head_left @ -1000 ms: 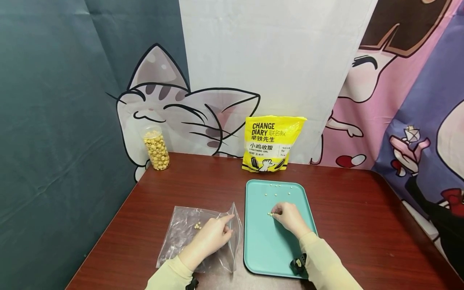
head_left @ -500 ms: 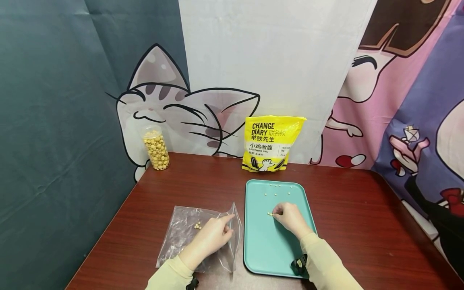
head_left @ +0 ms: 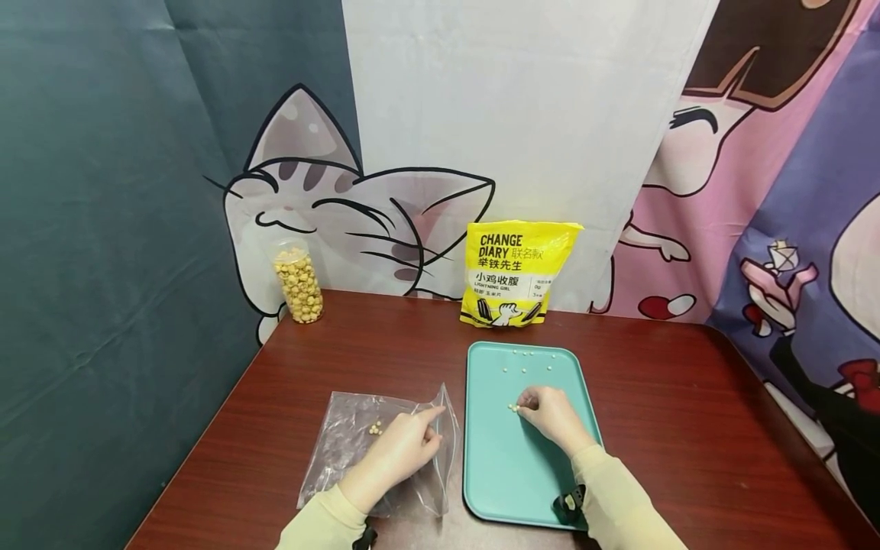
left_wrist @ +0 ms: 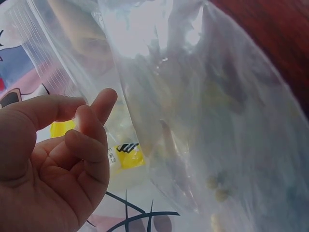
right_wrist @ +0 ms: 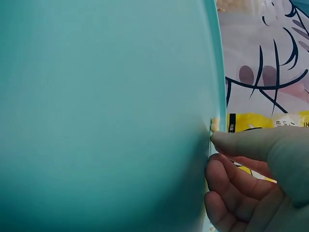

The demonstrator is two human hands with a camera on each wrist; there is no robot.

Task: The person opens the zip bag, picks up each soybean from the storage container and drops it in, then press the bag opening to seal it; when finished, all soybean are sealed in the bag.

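Note:
My right hand [head_left: 548,416] is over the teal tray [head_left: 509,473], its thumb and forefinger pinching at a short row of small round pale-yellow beans [head_left: 512,407]. In the right wrist view the thumb tip sits against the beans [right_wrist: 215,124]; the forefinger tip is partly hidden. Several more beans [head_left: 524,370] lie spaced out toward the tray's far end. My left hand [head_left: 406,445] rests over a clear zip bag [head_left: 344,428], forefinger straight toward its mouth and the other fingers loosely curled. In the left wrist view the bag [left_wrist: 193,106] rises beside the fingers, with a few beans [left_wrist: 219,193] inside.
A clear jar of yellow popcorn-like pieces [head_left: 299,286] stands at the back left of the brown table [head_left: 674,428]. Behind the tray stands a yellow snack pouch [head_left: 519,275]. A printed cartoon cloth [head_left: 426,114] hangs along the back edge.

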